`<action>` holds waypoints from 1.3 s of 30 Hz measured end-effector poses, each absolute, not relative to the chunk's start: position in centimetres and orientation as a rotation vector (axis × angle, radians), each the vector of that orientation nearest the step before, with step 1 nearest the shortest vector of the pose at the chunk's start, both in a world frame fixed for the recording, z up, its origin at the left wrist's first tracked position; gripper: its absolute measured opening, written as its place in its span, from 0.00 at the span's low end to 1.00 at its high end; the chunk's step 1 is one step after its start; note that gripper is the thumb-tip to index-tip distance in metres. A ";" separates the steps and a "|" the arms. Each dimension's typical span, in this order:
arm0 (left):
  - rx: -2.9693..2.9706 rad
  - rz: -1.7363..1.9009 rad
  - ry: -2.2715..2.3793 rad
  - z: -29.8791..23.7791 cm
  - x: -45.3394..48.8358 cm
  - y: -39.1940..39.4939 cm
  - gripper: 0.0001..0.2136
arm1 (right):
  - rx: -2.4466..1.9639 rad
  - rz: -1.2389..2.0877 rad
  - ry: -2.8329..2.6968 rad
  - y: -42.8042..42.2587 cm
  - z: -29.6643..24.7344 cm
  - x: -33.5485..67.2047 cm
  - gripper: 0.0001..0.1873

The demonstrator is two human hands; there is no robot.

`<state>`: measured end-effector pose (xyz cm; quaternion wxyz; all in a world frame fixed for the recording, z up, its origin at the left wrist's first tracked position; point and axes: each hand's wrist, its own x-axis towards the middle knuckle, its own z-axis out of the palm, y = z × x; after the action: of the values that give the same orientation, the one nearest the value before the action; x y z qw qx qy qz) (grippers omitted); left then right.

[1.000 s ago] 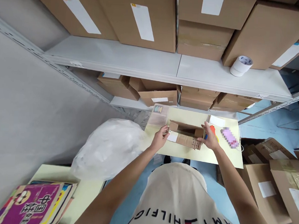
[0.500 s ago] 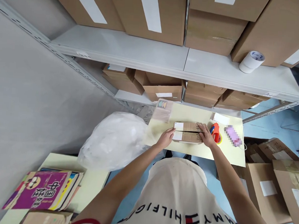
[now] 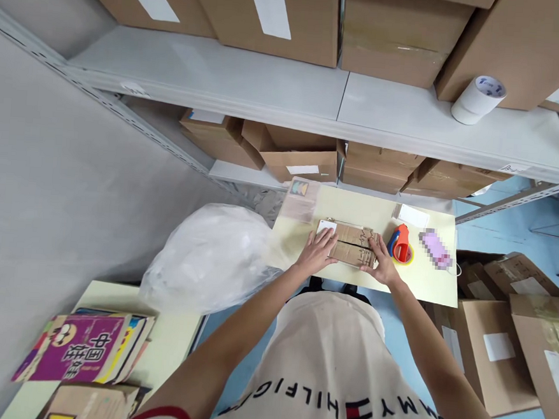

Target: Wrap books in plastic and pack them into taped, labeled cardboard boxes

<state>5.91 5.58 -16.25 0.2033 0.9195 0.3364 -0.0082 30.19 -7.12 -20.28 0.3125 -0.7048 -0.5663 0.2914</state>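
Observation:
A small flat cardboard box (image 3: 351, 243) lies on the pale yellow table, with a dark seam along its middle and handwriting near its right end. My left hand (image 3: 317, 252) rests on the left end, fingers stretched over the cardboard and partly covering a white label (image 3: 327, 226). At the other end my right hand (image 3: 382, 262) grips the box, thumb at the near side and fingers at the far corner. Just right of that hand sits a red and blue tape dispenser (image 3: 401, 245).
On the table (image 3: 418, 286) are a purple blurred-out phone-like item (image 3: 435, 249), a small white-topped box (image 3: 413, 216) and a clear plastic sleeve (image 3: 302, 198). Shelves (image 3: 287, 95) with cartons stand behind. A plastic-wrapped bundle (image 3: 209, 255) and books (image 3: 76, 348) are left; open cartons (image 3: 494, 352) right.
My left hand has moved from the box's left edge onto its top. My right hand has shifted down to the right end. The box has turned slightly.

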 end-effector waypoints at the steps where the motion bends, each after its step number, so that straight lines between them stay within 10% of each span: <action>1: 2.570 -0.041 0.957 -16.2 6.0 5.5 0.33 | -1.872 0.773 -1.498 -7.1 -20.2 30.3 0.53; 20: 2.757 -0.132 0.826 -17.1 7.3 4.1 0.30 | -2.548 0.741 -0.740 -5.0 -21.3 35.3 0.36; 30: 2.775 -0.038 0.727 -17.6 6.2 3.6 0.30 | -1.826 0.662 -0.953 -4.1 -12.1 34.2 0.19; 39: 2.360 0.184 0.723 -16.4 6.3 3.9 0.27 | -1.893 1.032 -1.159 -1.4 -10.5 30.3 0.28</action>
<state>6.26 3.94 -16.42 0.3270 0.9011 0.2759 0.0702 30.31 -1.44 -10.51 0.3399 -0.7274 -0.4452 0.3963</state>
